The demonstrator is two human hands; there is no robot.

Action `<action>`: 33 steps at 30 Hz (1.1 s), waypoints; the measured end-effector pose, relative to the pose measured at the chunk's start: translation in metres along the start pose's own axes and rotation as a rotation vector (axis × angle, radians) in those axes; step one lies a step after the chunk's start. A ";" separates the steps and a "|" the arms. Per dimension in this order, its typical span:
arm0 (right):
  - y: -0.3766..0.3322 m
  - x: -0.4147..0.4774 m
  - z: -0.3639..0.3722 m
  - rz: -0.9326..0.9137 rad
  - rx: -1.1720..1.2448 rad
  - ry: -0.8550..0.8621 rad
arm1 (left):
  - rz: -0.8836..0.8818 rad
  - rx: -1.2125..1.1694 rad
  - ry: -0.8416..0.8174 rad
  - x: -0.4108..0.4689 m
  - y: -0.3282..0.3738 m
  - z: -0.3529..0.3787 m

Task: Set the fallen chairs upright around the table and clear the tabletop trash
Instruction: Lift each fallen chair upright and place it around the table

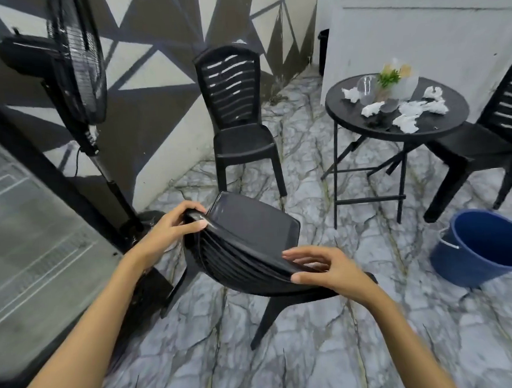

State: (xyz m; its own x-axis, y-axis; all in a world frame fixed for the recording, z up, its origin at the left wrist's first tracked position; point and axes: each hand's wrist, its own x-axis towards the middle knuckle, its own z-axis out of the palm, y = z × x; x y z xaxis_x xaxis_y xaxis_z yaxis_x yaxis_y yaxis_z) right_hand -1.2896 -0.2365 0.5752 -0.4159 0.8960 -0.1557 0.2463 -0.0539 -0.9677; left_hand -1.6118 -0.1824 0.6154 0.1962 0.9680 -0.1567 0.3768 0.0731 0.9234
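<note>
You grasp the chair (pixel 245 247) backrest with your left hand (pixel 173 227) and right hand (pixel 324 267), fingers clamped on its top edge. It stands near the table (pixel 441 124); next, position it there.

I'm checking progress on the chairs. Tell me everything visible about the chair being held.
The held chair is black, looks like moulded plastic, with a slatted backrest and a smooth seat. It seems to stand on the marble-patterned floor, backrest towards the camera. The left hand grips one top corner of the backrest, the right hand the other. One leg shows below.
</note>
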 end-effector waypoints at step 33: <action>0.040 0.106 0.103 0.041 0.394 0.361 | -0.082 -0.325 0.050 0.015 -0.122 -0.203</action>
State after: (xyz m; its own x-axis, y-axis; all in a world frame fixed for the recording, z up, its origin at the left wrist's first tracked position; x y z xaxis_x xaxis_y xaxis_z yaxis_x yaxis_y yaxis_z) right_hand -1.4137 -0.1887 0.4997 -0.0686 0.9805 -0.1840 -0.1198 -0.1912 -0.9742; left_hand -1.8389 -0.1276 0.5714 0.1297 0.9657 -0.2250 0.0795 0.2161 0.9731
